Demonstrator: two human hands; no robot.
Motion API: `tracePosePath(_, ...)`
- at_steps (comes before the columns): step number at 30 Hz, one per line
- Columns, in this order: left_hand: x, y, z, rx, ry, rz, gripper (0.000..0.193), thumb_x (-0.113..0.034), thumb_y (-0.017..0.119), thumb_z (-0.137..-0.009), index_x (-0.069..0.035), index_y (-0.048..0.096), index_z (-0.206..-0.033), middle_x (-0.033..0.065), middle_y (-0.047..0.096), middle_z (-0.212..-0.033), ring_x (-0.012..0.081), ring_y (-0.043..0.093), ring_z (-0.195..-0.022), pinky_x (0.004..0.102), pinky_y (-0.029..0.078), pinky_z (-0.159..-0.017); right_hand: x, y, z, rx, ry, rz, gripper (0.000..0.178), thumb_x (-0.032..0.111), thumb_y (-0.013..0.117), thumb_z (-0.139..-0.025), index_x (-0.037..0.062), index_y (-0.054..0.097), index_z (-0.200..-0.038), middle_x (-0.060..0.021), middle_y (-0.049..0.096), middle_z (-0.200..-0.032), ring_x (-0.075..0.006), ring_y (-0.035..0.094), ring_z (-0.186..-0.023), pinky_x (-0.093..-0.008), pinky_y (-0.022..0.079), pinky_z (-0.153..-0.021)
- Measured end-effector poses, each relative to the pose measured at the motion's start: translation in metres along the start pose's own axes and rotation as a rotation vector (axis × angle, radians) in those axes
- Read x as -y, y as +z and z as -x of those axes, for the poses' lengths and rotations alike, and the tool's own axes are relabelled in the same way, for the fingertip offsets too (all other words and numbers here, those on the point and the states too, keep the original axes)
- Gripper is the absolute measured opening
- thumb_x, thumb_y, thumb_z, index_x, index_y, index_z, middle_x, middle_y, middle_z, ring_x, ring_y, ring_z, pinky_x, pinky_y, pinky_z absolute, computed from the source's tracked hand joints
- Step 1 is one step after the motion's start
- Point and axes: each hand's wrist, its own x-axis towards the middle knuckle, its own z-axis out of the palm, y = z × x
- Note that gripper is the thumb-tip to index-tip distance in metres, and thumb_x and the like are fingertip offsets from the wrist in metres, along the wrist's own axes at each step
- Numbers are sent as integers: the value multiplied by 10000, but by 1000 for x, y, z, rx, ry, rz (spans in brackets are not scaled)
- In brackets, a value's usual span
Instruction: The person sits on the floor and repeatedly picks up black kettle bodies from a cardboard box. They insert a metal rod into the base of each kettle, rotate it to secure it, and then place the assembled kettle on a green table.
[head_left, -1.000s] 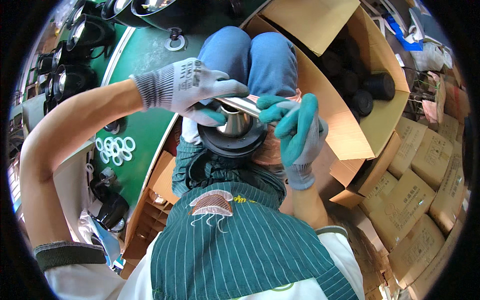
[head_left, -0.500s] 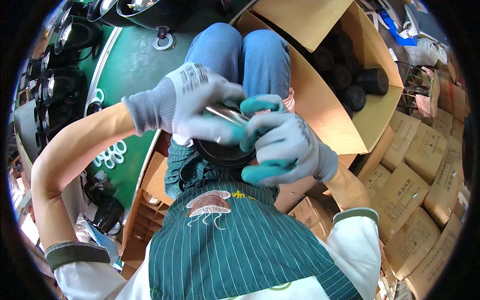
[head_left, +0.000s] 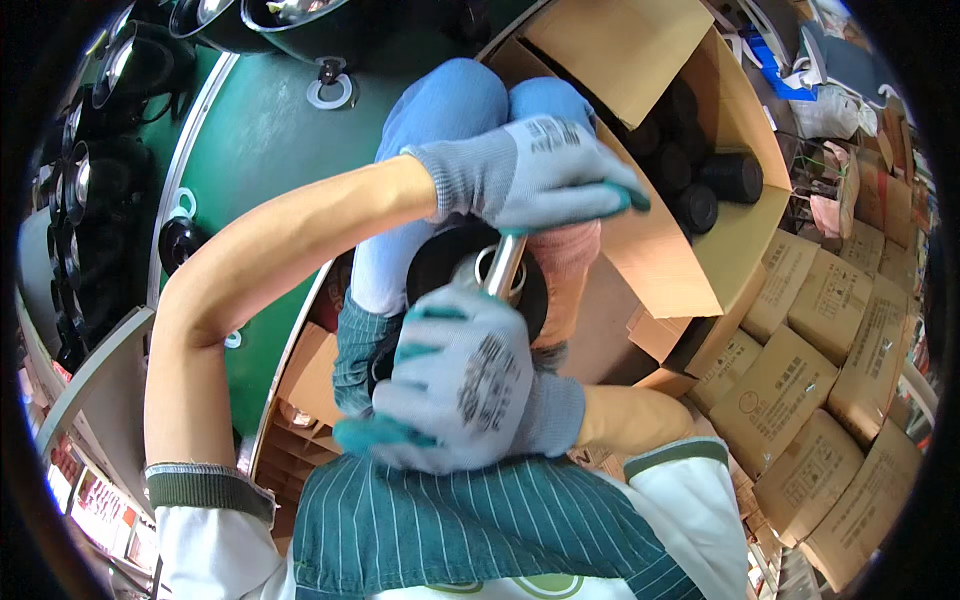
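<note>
Both hands wear grey knit gloves with teal fingertips. My left hand point(head_left: 535, 175) reaches across above my knees and pinches the upper end of a shiny metal rod point(head_left: 503, 268). My right hand point(head_left: 455, 385) is closed around the rod's lower end, just over my lap. Under the rod sits a round black part point(head_left: 445, 265) with a shiny metal ring at its centre, resting on my lap and partly hidden by both hands.
A green table point(head_left: 255, 150) with a metal edge runs along my left, with black round lamp housings point(head_left: 95, 180) and white rings on it. An open cardboard box point(head_left: 660, 180) holding several black cylinders stands ahead right. Closed cartons point(head_left: 800, 400) are stacked at the right.
My right hand has slid down toward my body along the rod. My left hand has moved up and right to the rod's far end. The black part shows more between them.
</note>
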Motion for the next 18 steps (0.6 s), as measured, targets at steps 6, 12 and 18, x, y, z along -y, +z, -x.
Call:
tracePosePath(6,-77,-11,27,-100,-547,-812,687,-603,611,-948,-20,624,-1312,197,681,-953,311,712,-828,427,573,-771,-19,-10,19,-95,-116,-57,364,457,706,-874,143,624,-709,-43,594,-698,-273,609,-695,-435,468,-678)
tracePosePath(12,-142,-28,2,525,-1219,-424,677,-573,775,-854,30,727,-1159,173,754,-892,209,724,-746,354,591,-699,-21,-6,38,-78,-285,-296,213,266,714,-832,82,700,-937,-90,687,-895,-328,631,-912,-474,521,-815)
tracePosePath(18,-152,-11,-11,515,-1564,-374,657,-487,693,-961,64,598,-1305,183,732,-1031,256,711,-913,406,578,-807,-61,9,123,-708,66,-266,331,322,676,-928,55,675,-1123,-102,707,-1120,-269,648,-1079,-429,521,-936)
